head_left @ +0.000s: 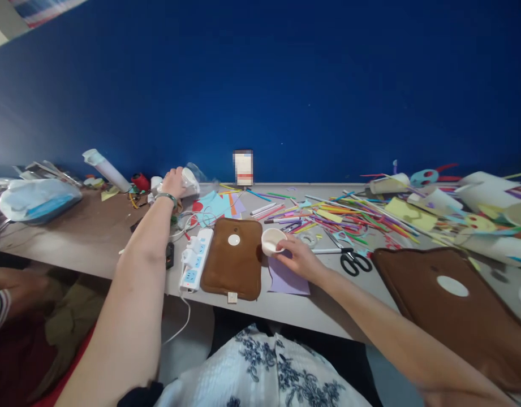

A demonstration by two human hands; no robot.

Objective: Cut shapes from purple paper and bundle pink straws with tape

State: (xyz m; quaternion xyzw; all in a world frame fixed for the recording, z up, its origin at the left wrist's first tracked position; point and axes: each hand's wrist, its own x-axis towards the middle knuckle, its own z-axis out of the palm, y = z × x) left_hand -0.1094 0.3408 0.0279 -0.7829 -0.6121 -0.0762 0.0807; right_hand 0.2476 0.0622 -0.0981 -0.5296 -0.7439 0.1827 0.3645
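Red spool: the red spool (140, 182) is located beside the left hand's work area, near the blue panel (311, 102).
Left hand: the left hand (173, 182) is extended to a white cup-like item (189, 178) by clear plastic (196, 171); the fingers are curved over it, but whether it is gripped cannot be told. Light pressure is advised, so that thin walls are not crushed.
Power strip: the power strip (197, 260) is set beside the brown pad (231, 260); its cable is best kept free of the forearm.
White cup: the white cup (274, 242) is held near the brown pad, above the edge of the purple paper (289, 277).
Right hand: the cup's rim is pinched narrowly by the right hand (301, 259); it is best kept level and unsqueezed.
Scissors: the black-handled scissors (349, 262) are laid to the right; sleeve and wrist clearance should be maintained.
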